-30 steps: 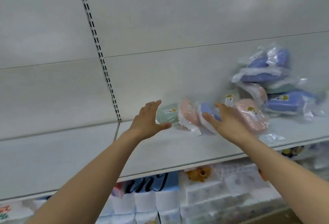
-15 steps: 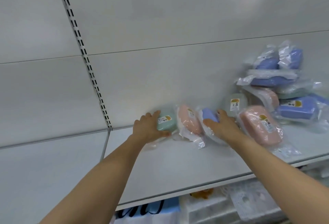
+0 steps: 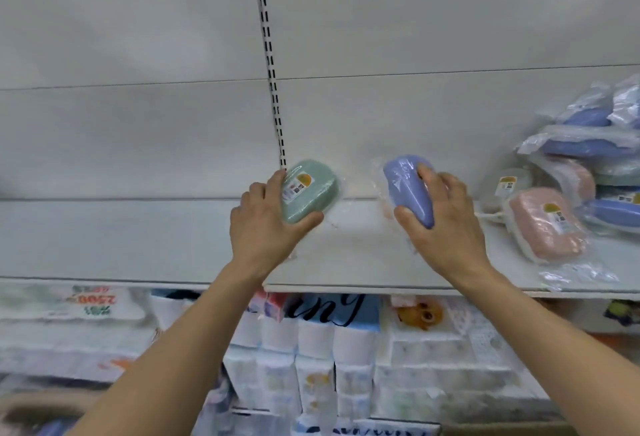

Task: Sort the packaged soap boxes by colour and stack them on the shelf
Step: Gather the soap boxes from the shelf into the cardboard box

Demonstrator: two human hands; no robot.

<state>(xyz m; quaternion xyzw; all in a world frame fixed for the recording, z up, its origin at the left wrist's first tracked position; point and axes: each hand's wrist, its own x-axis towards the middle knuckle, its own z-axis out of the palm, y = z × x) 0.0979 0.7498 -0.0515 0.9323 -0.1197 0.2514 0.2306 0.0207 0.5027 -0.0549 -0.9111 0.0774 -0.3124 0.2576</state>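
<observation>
- Here, the person's left hand [image 3: 268, 224] grips a pale green, rounded soap box wrapped in clear plastic [image 3: 309, 190], thumb curled under its near edge and fingers wrapped over its left side; the box tilts with its orange-and-white label facing up.
- The right hand [image 3: 441, 217] grasps a lavender-blue, rounded soap box in crinkled clear wrap [image 3: 408, 190], fingers curled over the top and thumb pressed against its near end; the box stands on edge.
- Both boxes sit over the rear part of the white metal shelf board [image 3: 363, 262], near the back panel and well apart from each other; whether they touch the board or are lifted just off it cannot be told.
- To the right, a pink soap box in clear wrap [image 3: 543, 224] lies tilted on the shelf, its label up.
- Behind it, a pale box with a small label [image 3: 507, 186] leans toward the back panel.
- At the far right, a jumbled pile of wrapped boxes [image 3: 588, 148], mostly blue with some green and pink, rises against the back panel.
- A slotted metal upright strip [image 3: 270, 65] runs down the back panel and ends just beside the green box.
- Below the shelf, stacked packs of white paper rolls [image 3: 311, 349] fill the lower level.
</observation>
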